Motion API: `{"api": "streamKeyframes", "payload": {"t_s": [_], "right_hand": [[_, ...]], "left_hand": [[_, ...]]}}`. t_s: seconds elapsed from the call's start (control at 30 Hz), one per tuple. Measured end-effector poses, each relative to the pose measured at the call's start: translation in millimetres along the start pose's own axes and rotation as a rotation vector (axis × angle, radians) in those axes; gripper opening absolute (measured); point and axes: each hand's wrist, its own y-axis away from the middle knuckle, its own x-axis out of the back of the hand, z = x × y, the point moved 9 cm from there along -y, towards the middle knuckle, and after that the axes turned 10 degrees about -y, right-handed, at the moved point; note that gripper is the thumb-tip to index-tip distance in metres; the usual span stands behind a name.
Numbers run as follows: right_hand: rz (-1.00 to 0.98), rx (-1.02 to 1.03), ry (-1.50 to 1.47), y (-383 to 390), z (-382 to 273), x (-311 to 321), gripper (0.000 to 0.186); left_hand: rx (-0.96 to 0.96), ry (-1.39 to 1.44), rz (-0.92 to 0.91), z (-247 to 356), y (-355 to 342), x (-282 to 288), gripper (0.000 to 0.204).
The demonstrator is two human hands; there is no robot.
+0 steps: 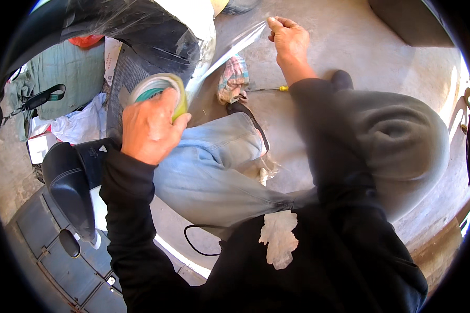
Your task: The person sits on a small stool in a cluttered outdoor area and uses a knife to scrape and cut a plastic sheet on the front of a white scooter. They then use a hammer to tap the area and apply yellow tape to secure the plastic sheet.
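My left hand [154, 125] is wrapped round a wide roll of yellowish clear tape [181, 107] with a green inner core. Farther off to the right, the fingers of my right hand [287, 39] pinch the end of a shiny clear strip of tape [240, 44]. The strip slants down to the left, past a white panel edge, toward the roll; where it joins is hidden. Beside the roll stands the black front part of a scooter [167, 49], covered in creased clear film.
A scooter seat [68, 182] is on my left, near a green bag [65, 78]. On the concrete floor lie a plaid cloth [234, 78] and a yellow-handled screwdriver [283, 88]. A dark box-like object [410, 21] stands at the far right. My bent legs flank the middle.
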Motion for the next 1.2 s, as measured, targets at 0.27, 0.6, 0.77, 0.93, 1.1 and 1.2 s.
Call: {"api": "streamKeyframes", "payload": {"t_s": [0.27,0.6,0.77,0.93,1.1,1.2], "right_hand": [[-0.020,0.101,-0.020,-37.9,38.2,-29.5,0.023],[0.046,-0.162,-0.217,-44.8,89.8,-53.8,0.021],[0.117,-0.311,-0.295,-36.0,108.3,-65.6,0.019],[0.152,-0.353,-0.312,-39.0,120.5,-75.4,0.019],[0.182,-0.395,-0.313,-37.7,124.4,-82.5,0.017],[0.182,-0.389,-0.290,-39.4,116.7,-81.5,0.016]], "left_hand": [[0.159,-0.186,0.019,9.6,-5.4,12.1,0.029],[0.070,-0.408,-0.003,39.9,-31.4,13.3,0.032],[0.064,-0.435,-0.011,44.9,-41.4,17.0,0.033],[0.067,-0.453,-0.022,45.4,-50.7,19.0,0.033],[0.062,-0.441,-0.023,45.9,-55.6,19.9,0.034],[0.062,-0.444,-0.029,46.3,-58.3,20.5,0.035]]}}
